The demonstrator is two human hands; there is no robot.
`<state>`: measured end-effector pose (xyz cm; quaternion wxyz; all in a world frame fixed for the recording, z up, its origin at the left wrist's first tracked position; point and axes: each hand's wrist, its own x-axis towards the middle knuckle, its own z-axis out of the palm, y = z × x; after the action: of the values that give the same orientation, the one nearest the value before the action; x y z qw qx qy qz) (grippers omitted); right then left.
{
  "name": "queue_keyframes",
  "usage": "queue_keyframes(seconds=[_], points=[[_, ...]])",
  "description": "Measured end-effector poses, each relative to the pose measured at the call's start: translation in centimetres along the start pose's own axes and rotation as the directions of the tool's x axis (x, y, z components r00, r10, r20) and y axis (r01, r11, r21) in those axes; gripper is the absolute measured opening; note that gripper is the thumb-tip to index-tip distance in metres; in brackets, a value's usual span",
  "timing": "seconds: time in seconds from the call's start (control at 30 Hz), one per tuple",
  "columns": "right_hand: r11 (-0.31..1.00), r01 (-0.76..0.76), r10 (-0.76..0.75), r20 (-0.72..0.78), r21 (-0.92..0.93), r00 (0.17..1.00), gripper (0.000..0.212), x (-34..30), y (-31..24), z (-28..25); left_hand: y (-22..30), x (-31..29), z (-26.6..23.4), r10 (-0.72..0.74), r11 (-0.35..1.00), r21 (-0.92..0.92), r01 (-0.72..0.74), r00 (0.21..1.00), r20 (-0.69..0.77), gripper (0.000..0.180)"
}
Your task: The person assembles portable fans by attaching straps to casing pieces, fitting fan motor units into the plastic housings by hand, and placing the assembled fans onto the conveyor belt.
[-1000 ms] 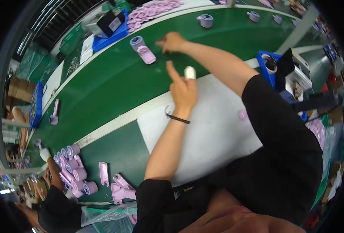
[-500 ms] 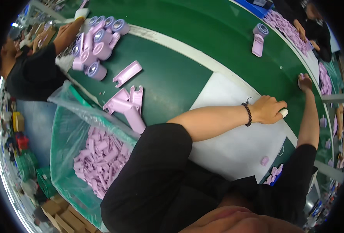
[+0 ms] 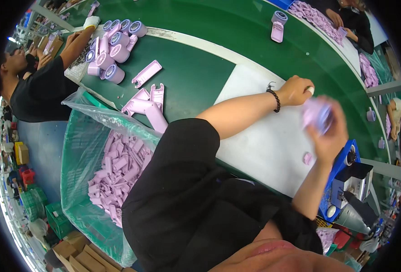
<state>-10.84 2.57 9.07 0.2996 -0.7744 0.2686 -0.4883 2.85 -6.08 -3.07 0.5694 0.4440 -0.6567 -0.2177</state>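
Observation:
Over the right side of the white sheet [image 3: 250, 149], my right hand [image 3: 334, 136] is wrapped round a pink housing with a lavender round end [image 3: 317, 115], blurred by motion. Just left of it, my left hand [image 3: 295, 90], with a dark bead bracelet on the wrist and a white cover on one finger, is closed near the sheet's far edge. Its curled fingers hide whatever they may hold. A small pink piece [image 3: 307, 157] lies on the sheet below my right hand.
Pink handle shells [image 3: 148, 73] and a pile of round-headed pink housings [image 3: 114, 73] lie on the green table at left. A lined green crate [image 3: 73, 181] holds many pink parts. Another housing [image 3: 277, 31] sits on the green belt. Co-workers [image 3: 37, 90] work nearby; a blue tray [image 3: 329, 199] stands right.
My right hand has come back from the belt's far right to above the white sheet, now with a pink housing in it. My left hand stays closed near the sheet's edge. The view has shifted.

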Motion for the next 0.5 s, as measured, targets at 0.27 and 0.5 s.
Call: queue_keyframes(seconds=[0.27,0.5], points=[[0.906,-0.363,0.414,0.274,-0.22,0.868,0.064,-13.1,-1.2,-0.4,1.0,1.3,-4.5,-0.195,0.909,0.414,0.049,0.927,0.319,0.029],[0.911,-0.412,0.386,0.412,-0.028,0.826,0.066,-13.8,-0.1,-1.8,7.0,1.2,-25.0,-0.497,0.517,0.841,-0.161,0.743,0.448,0.052]])
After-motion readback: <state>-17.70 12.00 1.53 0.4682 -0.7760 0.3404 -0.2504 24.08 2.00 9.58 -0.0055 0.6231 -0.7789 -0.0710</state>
